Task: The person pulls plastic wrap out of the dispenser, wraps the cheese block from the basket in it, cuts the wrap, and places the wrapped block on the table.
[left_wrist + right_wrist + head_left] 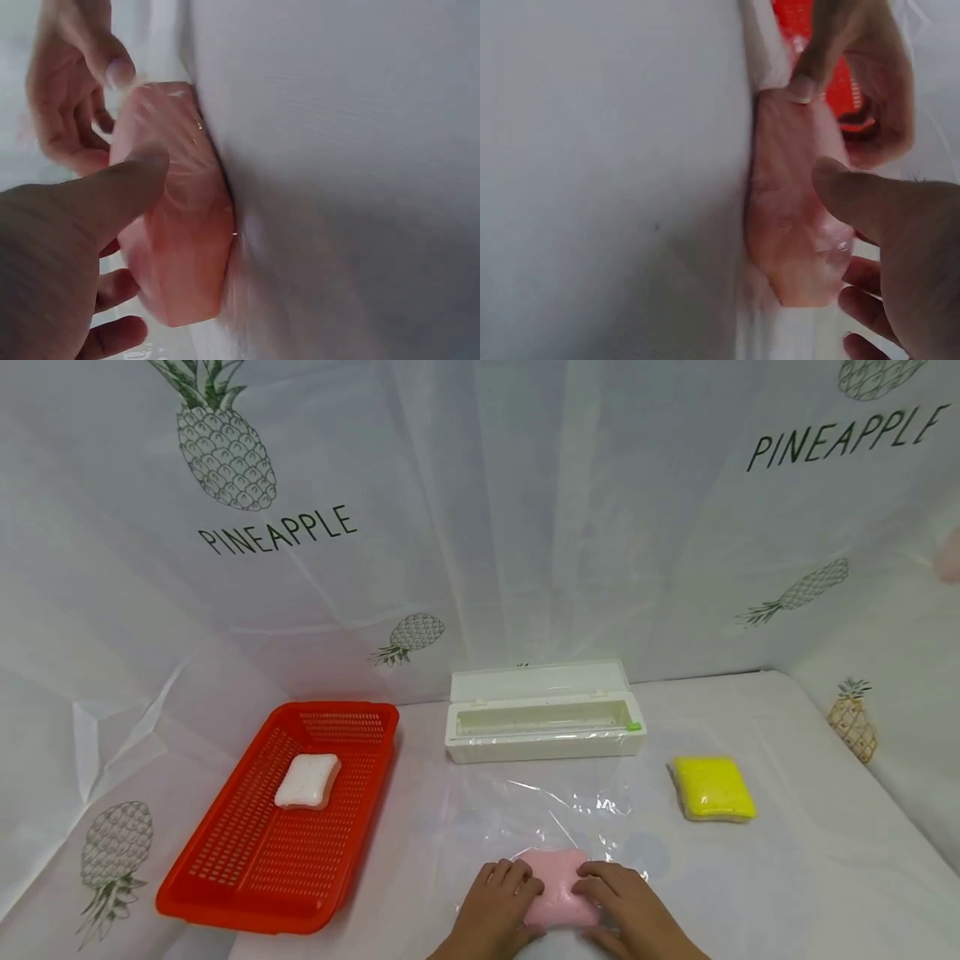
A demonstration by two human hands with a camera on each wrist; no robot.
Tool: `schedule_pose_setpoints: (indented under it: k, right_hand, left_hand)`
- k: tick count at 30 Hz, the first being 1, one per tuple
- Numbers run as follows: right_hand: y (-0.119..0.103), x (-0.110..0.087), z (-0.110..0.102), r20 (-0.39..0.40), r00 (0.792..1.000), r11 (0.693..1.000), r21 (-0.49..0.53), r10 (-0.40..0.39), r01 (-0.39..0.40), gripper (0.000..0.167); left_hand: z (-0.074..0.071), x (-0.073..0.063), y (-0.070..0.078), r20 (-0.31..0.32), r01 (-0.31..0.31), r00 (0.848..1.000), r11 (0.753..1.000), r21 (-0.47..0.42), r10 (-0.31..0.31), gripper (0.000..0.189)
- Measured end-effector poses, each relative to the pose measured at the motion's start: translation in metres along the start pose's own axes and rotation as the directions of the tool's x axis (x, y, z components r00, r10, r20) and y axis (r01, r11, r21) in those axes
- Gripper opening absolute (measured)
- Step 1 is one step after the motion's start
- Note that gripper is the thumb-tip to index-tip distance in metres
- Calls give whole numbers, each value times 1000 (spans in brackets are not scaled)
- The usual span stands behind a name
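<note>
A pink sponge [559,888] with waisted sides lies at the near edge of the table, covered by clear plastic film [558,806]. My left hand [495,906] holds its left end, thumb on the near side and fingers over the far side. The right hand [633,906] holds the right end in the same way. In the left wrist view, the film is creased and shiny over the sponge [180,247] beside the thumb. The right wrist view shows the sponge [791,195] standing low on the white cloth, with both thumbs against its near face.
A white film dispenser box [546,748] stands at the back with its lid raised. To the left, a red plastic basket [277,893] contains a white sponge [307,781]. A yellow sponge [714,788] lies at the right. Pineapple-print cloth hangs behind.
</note>
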State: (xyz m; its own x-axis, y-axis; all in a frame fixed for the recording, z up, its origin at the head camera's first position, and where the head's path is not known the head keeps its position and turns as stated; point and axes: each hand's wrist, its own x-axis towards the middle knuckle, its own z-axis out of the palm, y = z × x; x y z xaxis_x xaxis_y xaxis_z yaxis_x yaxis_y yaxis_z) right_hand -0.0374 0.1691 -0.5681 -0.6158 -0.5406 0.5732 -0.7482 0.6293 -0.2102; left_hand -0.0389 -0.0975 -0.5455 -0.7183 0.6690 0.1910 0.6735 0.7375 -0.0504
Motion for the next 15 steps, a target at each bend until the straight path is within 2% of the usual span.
schedule_pose_setpoints:
  k: [3,6,10,12,15]
  right_hand:
    - [-1,4,6,4,1000,1000,2,23,-23,47]
    - [-2,7,4,61,994,996,3,93,-93,36]
    - [-2,15,-4,150,968,979,6,199,-202,22]
    - [-1,21,-6,140,967,976,12,212,-216,20]
    - [3,31,-5,46,984,985,6,173,-174,22]
  left_hand:
    - [-1,4,2,32,23,999,1000,-21,-22,38]
    - [1,4,1,-18,35,999,997,-73,-37,30]
    - [0,7,-2,-93,57,993,988,-142,-70,22]
    - [-2,10,-4,-103,85,989,983,-165,-103,21]
    - [-7,17,-7,-138,122,981,985,-125,-139,26]
